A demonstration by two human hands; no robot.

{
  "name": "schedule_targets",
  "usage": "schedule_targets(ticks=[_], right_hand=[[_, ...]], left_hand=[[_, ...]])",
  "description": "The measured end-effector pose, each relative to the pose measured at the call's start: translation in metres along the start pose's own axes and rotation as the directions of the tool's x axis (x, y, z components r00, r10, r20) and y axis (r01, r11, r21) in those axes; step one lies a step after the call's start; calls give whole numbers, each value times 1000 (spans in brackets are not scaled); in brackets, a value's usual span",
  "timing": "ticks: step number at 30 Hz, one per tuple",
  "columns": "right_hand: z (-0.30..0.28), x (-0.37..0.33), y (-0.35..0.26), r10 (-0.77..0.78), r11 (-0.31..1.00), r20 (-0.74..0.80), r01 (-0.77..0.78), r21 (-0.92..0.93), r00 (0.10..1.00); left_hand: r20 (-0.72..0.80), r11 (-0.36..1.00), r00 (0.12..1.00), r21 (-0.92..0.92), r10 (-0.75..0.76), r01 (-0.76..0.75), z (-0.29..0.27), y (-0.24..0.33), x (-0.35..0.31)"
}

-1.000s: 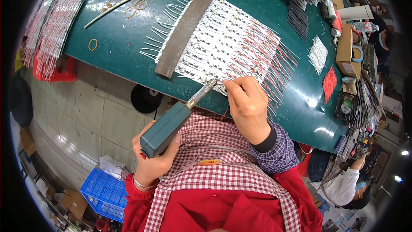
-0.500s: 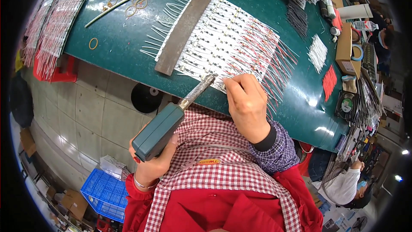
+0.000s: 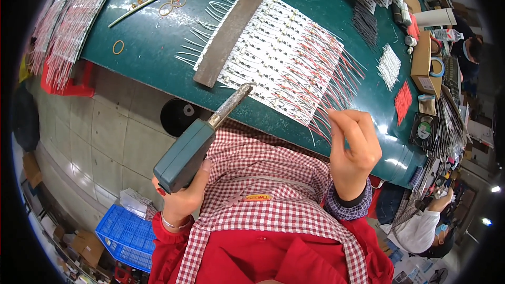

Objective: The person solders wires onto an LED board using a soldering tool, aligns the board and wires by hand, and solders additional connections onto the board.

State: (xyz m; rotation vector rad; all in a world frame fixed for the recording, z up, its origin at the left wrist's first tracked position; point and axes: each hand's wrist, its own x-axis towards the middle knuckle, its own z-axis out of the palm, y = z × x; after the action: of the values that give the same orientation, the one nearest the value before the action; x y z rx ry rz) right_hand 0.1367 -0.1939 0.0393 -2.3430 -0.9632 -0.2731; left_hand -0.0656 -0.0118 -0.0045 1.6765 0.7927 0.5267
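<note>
The left hand (image 3: pixel 181 194) grips the handle of a green soldering tool (image 3: pixel 187 150), whose tip reaches the white panel's near edge. Off the panel's near right corner, the right hand (image 3: pixel 356 147) curls, thumb and forefinger close; whether they pinch anything cannot be told. The panel (image 3: pixel 271 47) lies on the desk (image 3: pixel 158 47), a brown bar (image 3: pixel 230 37) across its left side, white wires (image 3: pixel 389 67) beyond its right.
</note>
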Motion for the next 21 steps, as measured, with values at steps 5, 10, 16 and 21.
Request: schedule_targets(ticks=[5,10,16,21], right_hand=[[37,3,-10,-159,973,-9,158,167,987],[74,-11,2,-159,962,57,141,235,986],[77,-13,4,-161,969,76,143,202,984],[79,-13,5,-159,971,77,142,194,984]], left_hand=[[31,1000,999,-9,30,-30,0,3,-2],[65,998,998,52,18,-22,-4,-1,-8],[139,1000,990,21,-10,7,-4,3,-4],[192,998,981,43,30,-39,-4,-2,-3]])
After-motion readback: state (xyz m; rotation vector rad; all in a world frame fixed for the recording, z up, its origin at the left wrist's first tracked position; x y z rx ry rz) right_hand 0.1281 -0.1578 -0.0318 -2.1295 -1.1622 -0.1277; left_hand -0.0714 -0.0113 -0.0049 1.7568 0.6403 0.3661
